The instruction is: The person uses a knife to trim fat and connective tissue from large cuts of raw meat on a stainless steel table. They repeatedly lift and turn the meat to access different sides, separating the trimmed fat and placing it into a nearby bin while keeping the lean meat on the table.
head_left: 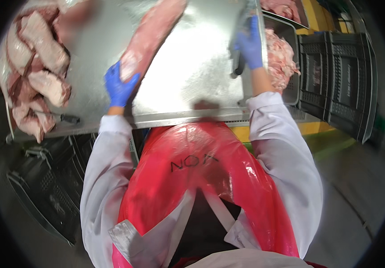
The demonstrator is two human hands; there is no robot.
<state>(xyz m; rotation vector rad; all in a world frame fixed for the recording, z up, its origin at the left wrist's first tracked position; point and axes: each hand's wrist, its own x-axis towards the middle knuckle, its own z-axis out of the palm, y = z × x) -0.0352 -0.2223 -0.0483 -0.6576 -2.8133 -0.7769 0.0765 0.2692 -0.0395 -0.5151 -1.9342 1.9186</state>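
Note:
A long strip of pink meat, like a loin [150, 40], lies slantwise on the steel table [201, 58]. My left hand [120, 85], in a blue glove, grips its near end with thumb and fingers on either side. At the table's right edge, my blue-gloved right hand [250, 47] has its fingers stretched out, slightly blurred. Beside and partly under it is a dark-handled tool [238, 67], perhaps a knife; its far part is smeared, and I see no grip closed round it.
Large pale cuts of meat [45, 49] are piled on the table's left side, with a dark-handled knife [70, 119] among them. A grey bin [293, 85] of trimmings [279, 58] stands against the right edge. Black crates [337, 80] are farther right; another crate [45, 192] sits low left.

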